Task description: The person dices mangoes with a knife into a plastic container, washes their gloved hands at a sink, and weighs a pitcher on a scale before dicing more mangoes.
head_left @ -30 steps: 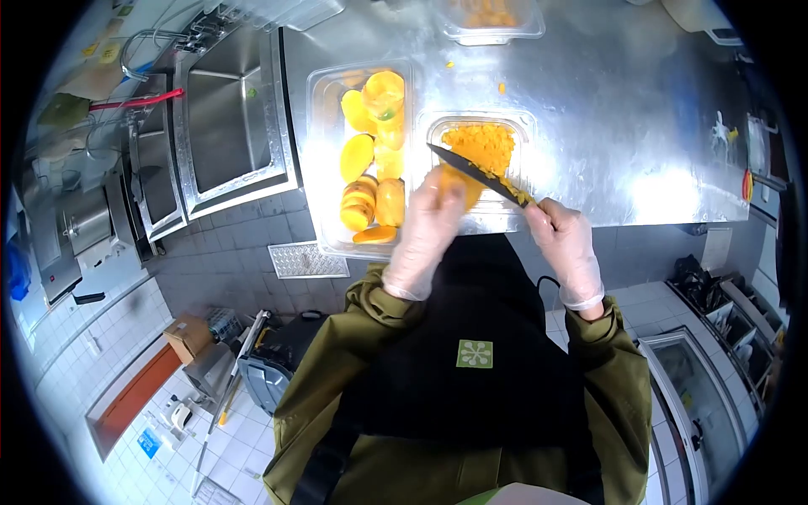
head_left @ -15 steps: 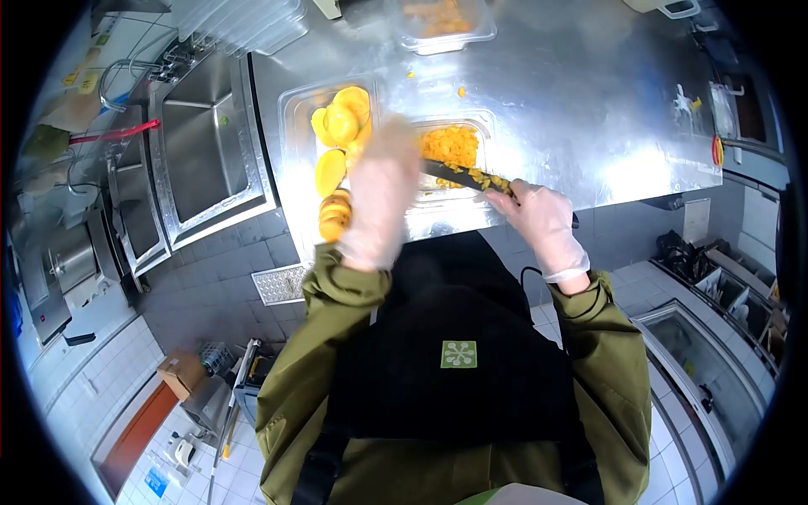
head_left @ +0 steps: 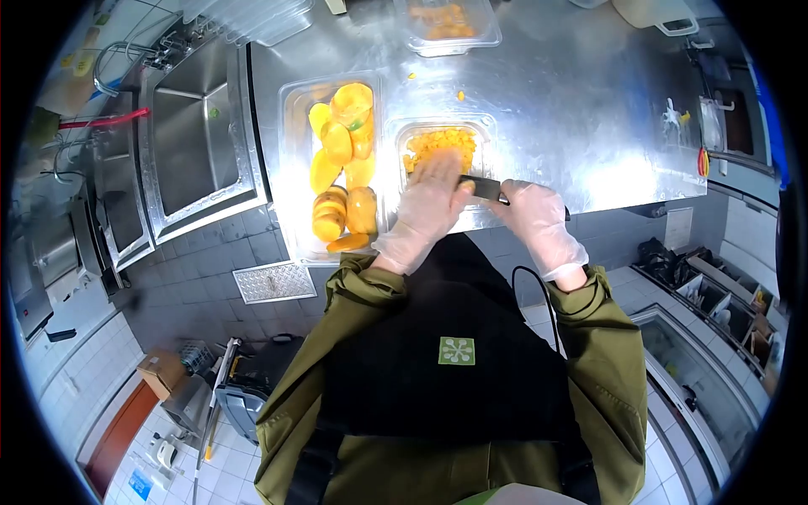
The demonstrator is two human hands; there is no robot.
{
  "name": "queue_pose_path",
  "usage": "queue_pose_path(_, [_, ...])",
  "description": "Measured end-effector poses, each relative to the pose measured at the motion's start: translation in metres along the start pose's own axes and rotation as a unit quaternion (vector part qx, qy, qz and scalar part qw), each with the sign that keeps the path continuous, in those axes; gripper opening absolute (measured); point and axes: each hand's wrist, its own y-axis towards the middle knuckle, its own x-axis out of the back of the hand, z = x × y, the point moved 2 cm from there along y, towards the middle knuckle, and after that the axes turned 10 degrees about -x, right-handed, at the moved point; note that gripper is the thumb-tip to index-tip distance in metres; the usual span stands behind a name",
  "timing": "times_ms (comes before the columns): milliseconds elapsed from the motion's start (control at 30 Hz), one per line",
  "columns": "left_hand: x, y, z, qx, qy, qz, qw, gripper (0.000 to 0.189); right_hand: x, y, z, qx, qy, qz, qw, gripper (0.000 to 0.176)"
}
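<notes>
My right hand, in a clear glove, is wrapped round the handle of a dark-bladed knife. The blade points left over a clear container of diced orange-yellow fruit, which looks like mango. My left hand, gloved too, reaches over this container with its fingers stretched out beside the blade; their tips are blurred and cover the blade's far end. Left of it, a larger clear tray holds peeled yellow fruit pieces and some sliced ones.
Another clear container with orange pieces stands at the back of the steel counter. Small fruit bits lie on the counter. A steel sink is at the left, with stacked clear containers behind. A white jug sits far right.
My left hand has moved right and down from the fruit tray's edge to the knife and diced fruit. The fruit bits along the blade no longer show. The sliced fruit is now uncovered.
</notes>
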Motion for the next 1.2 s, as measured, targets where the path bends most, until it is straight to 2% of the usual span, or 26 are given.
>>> queue_pose_path(67, [-0.010,-0.004,0.013,0.070,0.003,-0.006,0.998,0.055,0.016,-0.007,-0.001,-0.018,-0.042,-0.004,0.999,0.027])
queue_pose_path(100, [-0.007,-0.002,0.012,0.070,-0.002,-0.025,0.997,0.055,0.025,-0.010,-0.002,-0.026,-0.063,-0.006,0.998,0.028])
queue_pose_path(233, [0.000,0.006,0.009,0.207,-0.068,0.022,0.976,0.050,0.047,-0.021,-0.022,-0.029,-0.072,-0.017,0.997,0.022])
queue_pose_path(333, [0.005,0.011,0.011,0.254,-0.093,0.065,0.960,0.043,0.055,-0.025,-0.042,-0.030,0.022,0.029,0.999,0.026])
queue_pose_path(367, [0.007,0.012,0.012,0.258,-0.088,0.064,0.960,0.040,0.055,-0.023,-0.048,-0.052,0.071,0.104,0.991,0.025])
queue_pose_path(400, [0.007,0.011,0.013,0.263,-0.083,0.063,0.959,0.038,0.049,-0.021,-0.055,-0.103,0.192,0.179,0.959,0.025])
queue_pose_path(467, [0.002,0.009,0.015,0.228,-0.047,0.009,0.973,0.029,0.031,-0.020,-0.067,-0.198,0.416,0.313,0.831,0.026])
queue_pose_path(533, [-0.001,0.004,0.019,0.193,-0.059,-0.025,0.979,0.028,0.029,-0.020,-0.061,-0.160,0.492,0.335,0.788,0.027])
queue_pose_path(567, [-0.007,0.000,0.020,0.146,-0.054,-0.087,0.984,0.031,0.028,-0.019,-0.057,-0.133,0.528,0.337,0.768,0.026])
queue_pose_path(600, [-0.004,-0.001,0.017,0.144,-0.059,-0.098,0.983,0.029,0.025,-0.019,-0.054,-0.106,0.565,0.338,0.745,0.026])
queue_pose_path(667, [0.002,-0.001,0.013,0.137,-0.063,-0.120,0.981,0.025,0.009,-0.015,-0.051,-0.117,0.617,0.348,0.697,0.027])
queue_pose_path(733, [0.014,-0.001,0.007,0.140,-0.061,-0.083,0.985,0.020,-0.002,-0.010,-0.043,-0.146,0.656,0.355,0.650,0.028])
queue_pose_path(767, [0.020,-0.001,0.003,0.141,-0.060,-0.063,0.986,0.018,-0.009,-0.006,-0.039,-0.144,0.656,0.356,0.650,0.032])
queue_pose_path(867, [0.037,-0.001,-0.011,0.148,-0.042,-0.154,0.976,0.011,-0.023,-0.002,-0.022,-0.154,0.694,0.332,0.620,0.035])
queue_pose_path(900, [0.038,0.000,-0.014,0.103,-0.046,-0.199,0.974,0.012,-0.021,-0.001,-0.013,-0.151,0.716,0.331,0.596,0.038])
queue_pose_path(967, [0.037,0.004,-0.018,0.009,-0.054,-0.287,0.956,0.016,-0.029,0.002,-0.005,-0.165,0.724,0.335,0.580,0.038])
queue_pose_path(1000, [0.037,0.007,-0.022,-0.031,-0.060,-0.291,0.954,0.018,-0.035,0.002,-0.001,-0.172,0.729,0.336,0.571,0.039])
queue_pose_path(1067, [0.036,0.014,-0.028,-0.109,-0.072,-0.298,0.946,0.021,-0.037,0.002,0.007,-0.170,0.717,0.310,0.601,0.037])
queue_pose_path(1200, [0.022,0.011,-0.015,-0.102,-0.123,-0.273,0.949,0.018,-0.028,-0.001,0.011,-0.166,0.696,0.306,0.629,0.037])
